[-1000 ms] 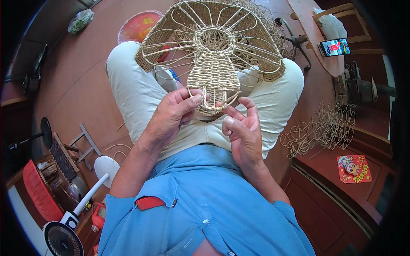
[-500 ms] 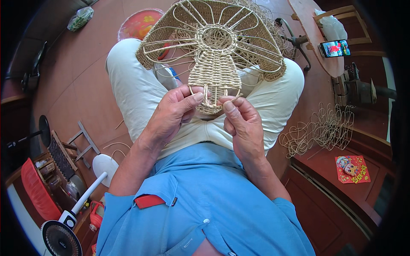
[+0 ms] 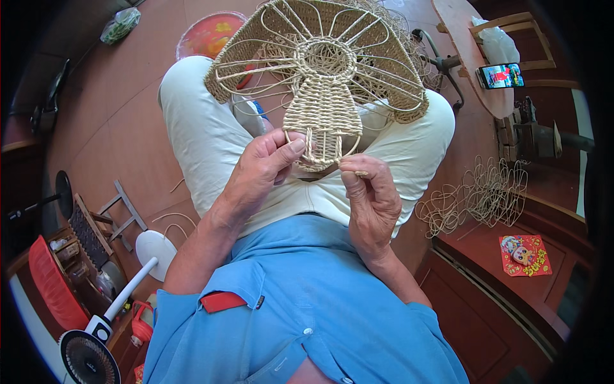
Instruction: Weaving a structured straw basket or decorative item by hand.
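Note:
A woven straw piece (image 3: 321, 114), with a fan-shaped rim, looped spokes round a ring and a narrow body, rests across my lap. My left hand (image 3: 263, 165) is closed on the lower left of its frame, the thumb in front and the fingertips partly hidden behind the weave. At the lower right of the piece, my right hand (image 3: 372, 195) pinches a straw strand (image 3: 361, 173) between thumb and fingers. A short end of it sticks out past the fingertips. Open gaps with upright spokes show between the body and the curved bottom edge.
Beyond my knees lie a red basin (image 3: 203, 37) and a tangle of wire frames. More wire loops (image 3: 495, 192) lie at the right beside a red card (image 3: 525, 255). A phone (image 3: 503, 75) stands on a table edge. At lower left is a white fan (image 3: 91, 360).
My right hand has moved down and right, away from the frame's bottom bar, drawing the strand with it. My left hand keeps its hold.

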Tool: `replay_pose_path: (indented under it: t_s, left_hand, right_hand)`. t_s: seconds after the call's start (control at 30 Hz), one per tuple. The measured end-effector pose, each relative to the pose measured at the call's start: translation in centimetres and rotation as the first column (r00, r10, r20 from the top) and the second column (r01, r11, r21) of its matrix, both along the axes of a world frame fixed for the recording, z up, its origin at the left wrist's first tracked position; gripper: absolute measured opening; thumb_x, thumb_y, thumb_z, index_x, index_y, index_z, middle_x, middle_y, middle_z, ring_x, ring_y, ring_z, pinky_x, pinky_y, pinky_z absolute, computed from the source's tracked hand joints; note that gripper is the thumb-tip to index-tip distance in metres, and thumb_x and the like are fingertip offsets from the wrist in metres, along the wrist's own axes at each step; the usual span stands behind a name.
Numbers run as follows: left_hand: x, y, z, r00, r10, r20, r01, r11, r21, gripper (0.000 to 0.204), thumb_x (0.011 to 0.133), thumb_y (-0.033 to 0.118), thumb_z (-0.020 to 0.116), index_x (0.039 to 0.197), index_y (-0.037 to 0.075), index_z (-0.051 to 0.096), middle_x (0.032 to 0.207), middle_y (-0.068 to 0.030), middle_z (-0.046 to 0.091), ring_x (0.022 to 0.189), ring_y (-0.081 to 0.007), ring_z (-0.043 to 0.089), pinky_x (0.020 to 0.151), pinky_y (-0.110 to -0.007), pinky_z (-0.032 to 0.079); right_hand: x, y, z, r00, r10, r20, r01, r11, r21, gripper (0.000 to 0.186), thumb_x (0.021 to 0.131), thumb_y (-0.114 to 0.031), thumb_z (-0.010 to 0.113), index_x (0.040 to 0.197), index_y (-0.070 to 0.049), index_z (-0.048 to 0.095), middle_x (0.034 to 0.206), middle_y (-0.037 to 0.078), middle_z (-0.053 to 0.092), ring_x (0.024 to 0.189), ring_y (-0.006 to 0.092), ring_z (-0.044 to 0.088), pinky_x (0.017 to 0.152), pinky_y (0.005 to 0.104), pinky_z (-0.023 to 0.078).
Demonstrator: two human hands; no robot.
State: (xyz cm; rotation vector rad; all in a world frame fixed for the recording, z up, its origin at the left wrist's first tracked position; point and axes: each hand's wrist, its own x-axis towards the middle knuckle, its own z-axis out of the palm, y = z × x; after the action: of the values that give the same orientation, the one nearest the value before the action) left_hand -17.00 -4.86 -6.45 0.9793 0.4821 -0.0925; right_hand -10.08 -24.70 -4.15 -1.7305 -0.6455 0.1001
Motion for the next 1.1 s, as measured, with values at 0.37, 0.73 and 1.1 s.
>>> replay_pose_path:
  t_s: [0.37,0.73,1.1]
  left_hand:
    - [0.0,0.0,-0.1,0.999,0.000,-0.042,-0.001,1.000,-0.014,0.025,0.107,0.027,0.064,0.119,0.005,0.068,0.084,0.0099,0.057,0.061,0.0012,0.034,0.052,-0.019,0.025]
    - [-0.4,-0.1,-0.5,1.000,0.002,-0.012,-0.003,0.999,-0.040,0.024,0.106,0.026,0.066,0.118,0.006,0.066,0.084,0.0084,0.060,0.061,0.0011,0.038,0.053,-0.018,0.028]
    - [-0.5,-0.5,-1.0,0.999,0.041,-0.007,-0.041,0.999,-0.015,0.023,0.105,0.025,0.067,0.117,0.006,0.066,0.088,0.0057,0.064,0.063,0.0000,0.041,0.054,-0.018,0.030]
  right_hand:
    - [-0.9,-0.8,-1.7,0.567,0.147,-0.810,0.202,0.929,0.310,0.021,0.109,-0.024,0.060,0.115,-0.004,0.064,0.107,0.006,0.070,0.090,0.0125,0.065,0.085,0.0279,0.055]
    - [0.5,0.9,-4.4,0.306,0.245,-0.920,0.265,0.906,0.329,0.021,0.109,-0.026,0.061,0.118,-0.007,0.060,0.103,0.002,0.068,0.085,0.0092,0.063,0.075,0.0251,0.056]
    - [0.8,1.2,-4.6,0.127,0.429,-0.894,0.474,0.766,0.435,0.013,0.107,-0.015,0.063,0.117,-0.007,0.064,0.101,0.000,0.068,0.081,0.0060,0.061,0.069,0.0202,0.053]
